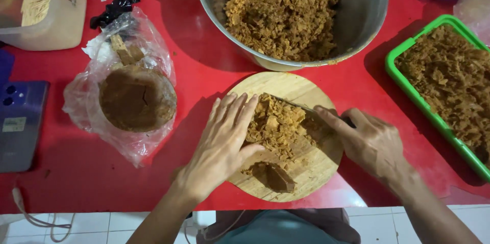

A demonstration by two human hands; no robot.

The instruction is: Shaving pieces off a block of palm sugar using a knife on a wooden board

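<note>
We see a pale, matt wooden cutting board (pixel 301 172) with visible grain under rough, crumbly brown shavings (pixel 278 124). The glossy red table (pixel 204 60) carries a smooth brushed-metal bowl (pixel 365 9), a shiny green plastic tray (pixel 408 78) and a crinkled clear plastic bag (pixel 130 144).

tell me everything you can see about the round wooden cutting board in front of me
The round wooden cutting board is light tan with visible grain, lying flat on the red table near its front edge, just below the metal bowl. A pile of brown chopped crumbs covers its middle, and a darker solid chunk sits near its front. The left hand lies flat against the pile; the right hand holds a knife over it.
</note>
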